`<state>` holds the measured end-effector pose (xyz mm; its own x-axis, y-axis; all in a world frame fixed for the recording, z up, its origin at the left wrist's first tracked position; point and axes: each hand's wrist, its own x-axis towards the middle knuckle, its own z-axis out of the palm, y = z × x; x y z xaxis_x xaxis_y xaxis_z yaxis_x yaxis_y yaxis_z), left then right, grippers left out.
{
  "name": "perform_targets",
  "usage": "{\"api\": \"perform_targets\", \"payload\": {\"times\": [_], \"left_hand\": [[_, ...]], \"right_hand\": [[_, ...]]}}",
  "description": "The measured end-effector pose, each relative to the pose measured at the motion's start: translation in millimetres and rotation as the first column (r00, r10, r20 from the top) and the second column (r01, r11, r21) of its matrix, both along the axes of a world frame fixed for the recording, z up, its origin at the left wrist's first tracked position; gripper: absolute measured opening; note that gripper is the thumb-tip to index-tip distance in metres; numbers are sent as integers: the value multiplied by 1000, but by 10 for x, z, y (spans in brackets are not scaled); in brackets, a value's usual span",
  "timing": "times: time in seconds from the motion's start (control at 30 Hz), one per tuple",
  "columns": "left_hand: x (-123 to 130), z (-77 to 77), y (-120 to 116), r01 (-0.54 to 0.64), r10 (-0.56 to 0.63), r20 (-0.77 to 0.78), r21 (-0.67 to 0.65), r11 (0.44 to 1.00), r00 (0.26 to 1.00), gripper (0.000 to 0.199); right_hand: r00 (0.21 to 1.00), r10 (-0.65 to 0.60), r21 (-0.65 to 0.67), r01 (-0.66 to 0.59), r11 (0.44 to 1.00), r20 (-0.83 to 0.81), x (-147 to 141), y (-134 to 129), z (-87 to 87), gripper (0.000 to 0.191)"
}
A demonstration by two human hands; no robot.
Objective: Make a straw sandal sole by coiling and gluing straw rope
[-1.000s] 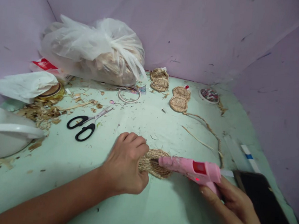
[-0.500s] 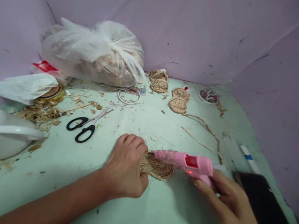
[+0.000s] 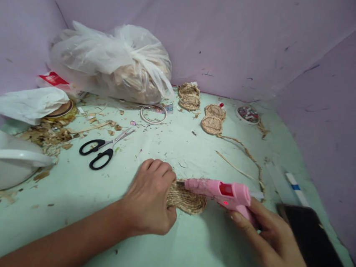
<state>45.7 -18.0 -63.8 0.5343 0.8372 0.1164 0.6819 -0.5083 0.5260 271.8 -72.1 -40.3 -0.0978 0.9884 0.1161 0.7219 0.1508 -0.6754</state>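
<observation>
My left hand [image 3: 153,198] grips the left end of a woven piece of coiled natural fibre [image 3: 187,200], its fingers curled over the edge and partly hiding it. In my right hand [image 3: 269,234] is a pink hot glue gun [image 3: 216,191], held by its handle, with a small red light glowing on its side. The nozzle points left and meets the upper part of the woven piece, close to my left fingers. A clear glue stick [image 3: 256,195] sticks out of the gun's back end. Whether glue is flowing cannot be made out.
Black-handled scissors [image 3: 102,151] lie open left of my hands. Behind are a tape ring [image 3: 154,114], a tied plastic bag [image 3: 112,66], two woven pieces [image 3: 189,97] and a bead dish [image 3: 248,114]. A dark phone [image 3: 318,247] lies at right, a white jug [image 3: 5,161] at left.
The glue gun has shifted slightly left and up, its nozzle tip still at the woven piece. My left hand and the woven piece stay almost where they were.
</observation>
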Motion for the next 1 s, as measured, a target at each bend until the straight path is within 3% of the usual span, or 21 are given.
{"api": "perform_targets", "payload": {"times": [0.23,0.43,0.6,1.0], "left_hand": [[7,2,9,3,-3,-5,-2,1000,1000,28],[3,-10,4,1,-1,-10,-5,1000,1000,28],[2,2,4,-1,1,1,6,1000,1000,26],[-3,-20,8,1,-1,11,9,1000,1000,28]], "right_hand": [[999,-36,26,35,999,4,65,-8,-25,12],[1000,-6,-41,6,999,-2,-6,17,-3,16],[996,-85,-21,85,996,7,98,-14,-4,15],[999,-31,39,30,999,27,75,-43,22,9]]}}
